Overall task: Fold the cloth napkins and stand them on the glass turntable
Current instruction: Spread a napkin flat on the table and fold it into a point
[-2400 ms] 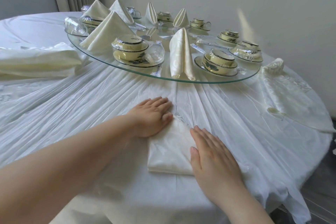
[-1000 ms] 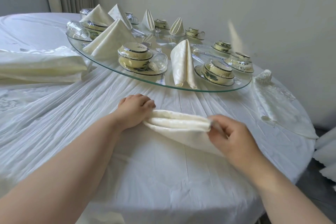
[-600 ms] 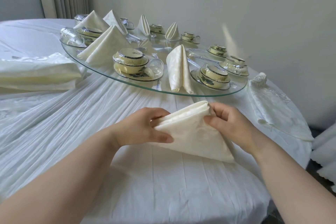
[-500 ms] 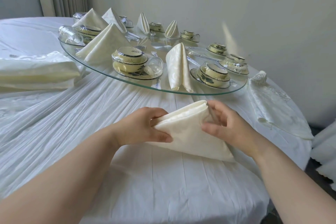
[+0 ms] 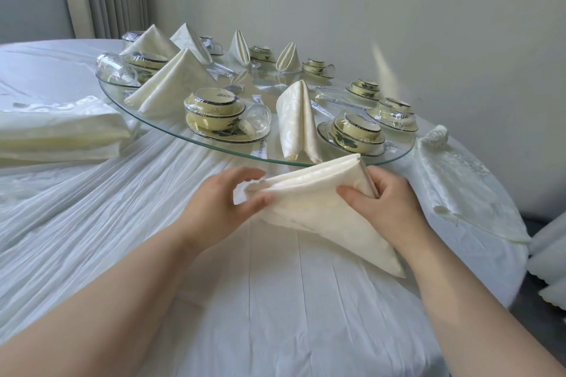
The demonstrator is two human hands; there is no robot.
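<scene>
Napkin (image 5: 318,208) sits in our two hands, just over the table by the glass turntable (image 5: 214,148). Our left hand (image 5: 223,208) and right hand (image 5: 386,202) pinch its ends. We think folding is nearly done; next it must stand on the glass.

Napkin stack (image 5: 58,135) partly beyond left edge

Glossy glass turntable (image 5: 214,148), satiny cloth napkin (image 5: 318,208)

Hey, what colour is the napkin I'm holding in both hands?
The napkin is cream, with a faint tone-on-tone woven pattern; the head view shows it.
</scene>
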